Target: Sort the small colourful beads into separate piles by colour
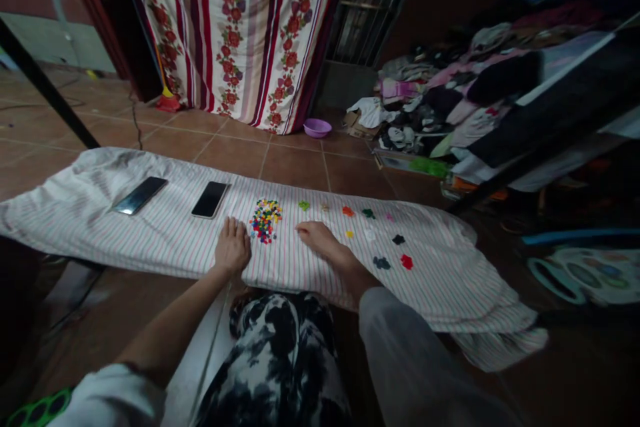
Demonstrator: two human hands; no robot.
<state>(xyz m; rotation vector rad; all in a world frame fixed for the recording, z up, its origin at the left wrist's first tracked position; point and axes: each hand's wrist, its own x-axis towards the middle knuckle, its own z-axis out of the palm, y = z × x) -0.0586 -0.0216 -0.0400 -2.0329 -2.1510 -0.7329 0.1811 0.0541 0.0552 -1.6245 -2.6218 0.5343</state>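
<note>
A mixed pile of small coloured beads or similar pieces (266, 219) lies on the striped cloth (175, 240) in front of me. My left hand (233, 245) rests flat on the cloth just left of the pile, fingers stretched out. To the pile's right, my right hand (320, 238) has its fingertips pinched together; whatever may be between them is too small to see. Beyond that hand sit small single-colour heaps, among them light green (304, 205), orange (348, 211), yellow (349, 234), black (398, 239), red (407, 261) and dark grey (381, 263).
Two phones, a near one (210, 199) and a farther one (141, 195), lie on the cloth at left. A purple basin (317, 127) stands on the tiled floor by a floral curtain (230, 33). Heaped clothes (450, 93) fill the right side.
</note>
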